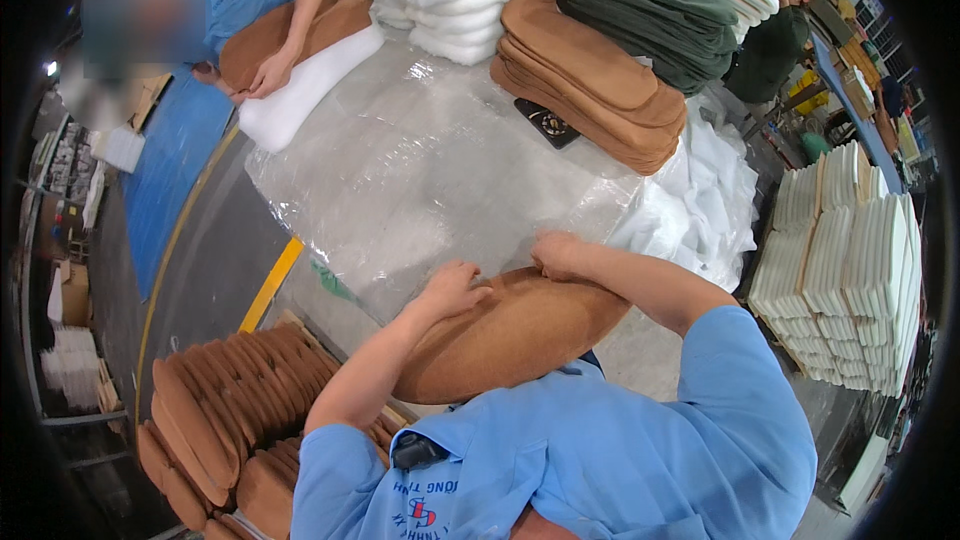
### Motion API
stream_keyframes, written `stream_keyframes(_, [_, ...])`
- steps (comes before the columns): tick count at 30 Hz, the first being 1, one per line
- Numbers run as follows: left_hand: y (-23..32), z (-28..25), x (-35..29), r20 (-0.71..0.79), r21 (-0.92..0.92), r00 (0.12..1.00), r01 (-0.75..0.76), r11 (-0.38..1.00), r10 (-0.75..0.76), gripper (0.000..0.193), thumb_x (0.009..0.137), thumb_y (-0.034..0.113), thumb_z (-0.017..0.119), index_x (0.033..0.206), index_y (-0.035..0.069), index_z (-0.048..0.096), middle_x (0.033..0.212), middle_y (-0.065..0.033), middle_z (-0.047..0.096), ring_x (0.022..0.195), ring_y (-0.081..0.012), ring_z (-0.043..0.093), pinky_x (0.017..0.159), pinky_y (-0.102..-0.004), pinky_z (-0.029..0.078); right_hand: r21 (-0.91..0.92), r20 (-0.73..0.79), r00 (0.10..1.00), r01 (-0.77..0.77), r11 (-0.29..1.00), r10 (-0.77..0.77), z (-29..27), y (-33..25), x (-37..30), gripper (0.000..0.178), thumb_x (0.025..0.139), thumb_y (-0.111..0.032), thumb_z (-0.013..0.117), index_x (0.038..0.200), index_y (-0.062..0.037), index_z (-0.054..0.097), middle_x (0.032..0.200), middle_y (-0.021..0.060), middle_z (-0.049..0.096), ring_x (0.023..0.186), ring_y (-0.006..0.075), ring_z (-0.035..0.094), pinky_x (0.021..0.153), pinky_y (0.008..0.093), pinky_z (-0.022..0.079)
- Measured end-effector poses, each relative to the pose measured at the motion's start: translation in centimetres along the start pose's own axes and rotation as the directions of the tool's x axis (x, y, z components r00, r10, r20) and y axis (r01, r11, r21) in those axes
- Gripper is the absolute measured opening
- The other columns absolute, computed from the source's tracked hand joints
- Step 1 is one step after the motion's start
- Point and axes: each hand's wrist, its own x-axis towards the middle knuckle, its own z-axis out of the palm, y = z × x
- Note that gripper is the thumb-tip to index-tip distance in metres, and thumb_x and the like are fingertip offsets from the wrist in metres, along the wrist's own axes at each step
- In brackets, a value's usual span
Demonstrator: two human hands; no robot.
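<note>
A plump brown oval cushion point(510, 335) rests against my front at the near edge of the plastic-covered table. My right hand point(556, 256) is closed on the cushion's far edge, its fingertips partly hidden. At the upper left part of the same edge, my left hand point(453, 290) has its fingers curled onto the fabric. The two hands are a short span apart, and the cushion's underside is out of sight.
Brown fabric covers point(590, 80), white padding point(450, 0) and dark green fabric point(645, 10) stand stacked at the table's back. Filled brown cushions point(240, 400) are piled lower left. A co-worker's hand point(272, 73) handles a brown cover. White pads point(840, 280) are stacked right.
</note>
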Motion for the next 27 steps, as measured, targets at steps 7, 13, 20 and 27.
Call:
stream_keyframes(7, [1.4,4.4,0.8,-0.157,-0.038,0.987,0.019,0.999,-0.024,0.042,0.092,0.039,0.074,0.105,-0.001,0.068,0.109,-0.0237,0.07,0.101,-0.0403,0.066,0.089,-0.0487,0.052,0.23,-0.102,0.98,-0.145,0.962,0.172,-0.4,-1.6,-2.9,0.03,0.089,-0.025,0.074,0.109,-0.0096,0.058,0.107,0.0155,0.073,0.104,0.0411,0.069,0.09,0.0512,0.056])
stream_keyframes(13, [1.1,3.6,-0.9,-0.08,-0.13,0.98,0.169,0.977,-0.18,0.049,0.093,0.05,0.07,0.101,0.002,0.071,0.097,-0.0236,0.073,0.097,-0.0435,0.069,0.084,-0.0496,0.054,0.244,-0.03,0.966,-0.241,0.939,0.256,0.6,-1.4,-2.4,0.033,0.094,-0.035,0.07,0.114,-0.0094,0.065,0.103,0.0218,0.074,0.1,0.0422,0.07,0.088,0.052,0.055])
stream_keyframes(20, [-0.1,2.6,-1.3,0.136,0.008,0.969,0.207,0.978,-0.206,0.06,0.094,0.065,0.06,0.109,0.01,0.079,0.103,-0.0232,0.075,0.103,-0.042,0.07,0.09,-0.0503,0.055,0.144,0.147,0.955,-0.28,0.949,0.259,1.0,-1.6,0.9,0.037,0.097,-0.04,0.063,0.101,-0.0079,0.081,0.11,0.0195,0.076,0.103,0.0402,0.072,0.089,0.0496,0.056])
stream_keyframes(27, [-2.3,1.6,-3.6,0.135,0.122,0.964,0.214,0.969,-0.23,0.054,0.102,0.057,0.051,0.114,0.011,0.078,0.106,-0.0205,0.076,0.102,-0.0433,0.071,0.092,-0.0519,0.053,0.405,-0.027,0.945,-0.287,0.868,0.325,3.3,-1.1,0.6,0.027,0.098,-0.029,0.06,0.108,-0.0093,0.075,0.108,0.0214,0.073,0.103,0.0439,0.068,0.091,0.052,0.054])
